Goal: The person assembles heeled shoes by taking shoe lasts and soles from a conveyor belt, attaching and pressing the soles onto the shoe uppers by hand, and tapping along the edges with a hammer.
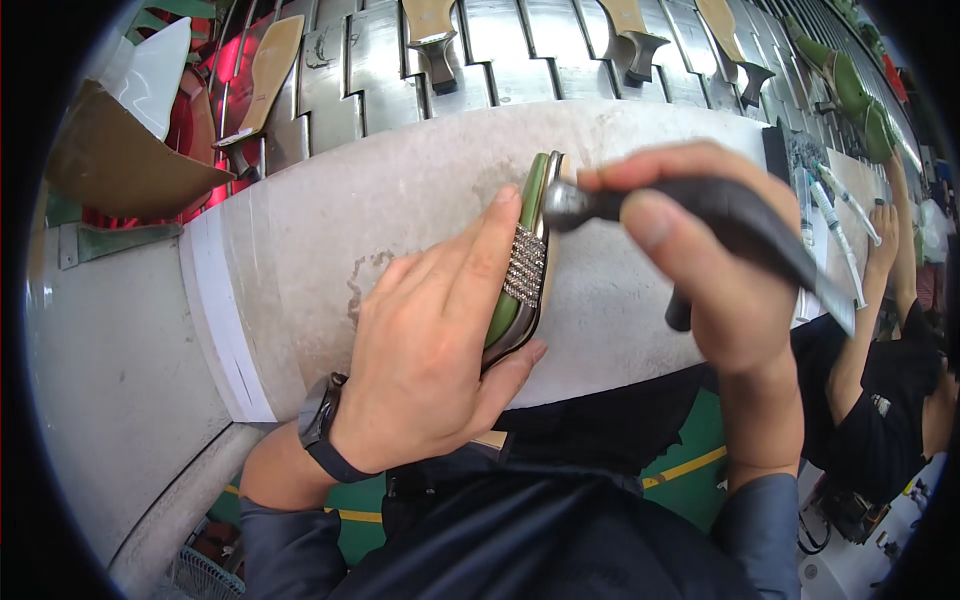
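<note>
Beneath our fingers spreads a pale table (620, 310). Our right hand (740, 290) clenches a hammer (740, 208), its blurred head just beside the shoe (530, 250). Our left hand (435, 320), the nearer, grasps that shoe along its fingers' right side, long axis pointing away from us; it's green, with a glittering band (522, 280).
</note>
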`<state>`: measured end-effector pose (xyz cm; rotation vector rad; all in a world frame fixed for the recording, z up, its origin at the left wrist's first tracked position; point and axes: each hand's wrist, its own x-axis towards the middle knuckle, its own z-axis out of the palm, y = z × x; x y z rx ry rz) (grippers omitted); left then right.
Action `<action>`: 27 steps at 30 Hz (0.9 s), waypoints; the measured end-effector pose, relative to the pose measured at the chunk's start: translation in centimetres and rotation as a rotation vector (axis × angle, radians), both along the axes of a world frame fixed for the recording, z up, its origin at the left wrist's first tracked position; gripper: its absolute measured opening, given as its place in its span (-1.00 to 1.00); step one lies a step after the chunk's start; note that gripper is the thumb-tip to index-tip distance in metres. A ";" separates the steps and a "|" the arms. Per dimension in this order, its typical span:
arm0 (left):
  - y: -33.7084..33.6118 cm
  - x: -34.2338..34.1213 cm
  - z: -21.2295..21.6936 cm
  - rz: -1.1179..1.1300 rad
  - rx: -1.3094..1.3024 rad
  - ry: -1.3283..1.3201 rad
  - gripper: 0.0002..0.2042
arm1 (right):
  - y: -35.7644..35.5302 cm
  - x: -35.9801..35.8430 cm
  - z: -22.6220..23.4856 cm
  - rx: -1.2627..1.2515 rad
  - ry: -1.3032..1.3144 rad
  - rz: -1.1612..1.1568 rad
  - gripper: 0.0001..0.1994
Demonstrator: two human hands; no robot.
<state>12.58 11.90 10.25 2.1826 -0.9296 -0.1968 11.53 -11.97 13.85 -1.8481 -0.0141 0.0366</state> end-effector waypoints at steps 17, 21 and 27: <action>0.1 -0.6 -0.7 0.036 -0.074 -0.041 0.00 | 1.4 -5.1 0.7 -0.214 -0.222 0.209 -0.68; 0.2 -0.8 -0.8 0.037 -0.063 -0.039 -0.01 | 3.9 -7.2 -1.8 -0.221 -0.454 0.064 -0.67; 0.8 -1.0 -1.5 0.005 -0.062 -0.180 -0.03 | 7.6 -10.1 -4.2 -0.272 -0.621 -0.030 -0.61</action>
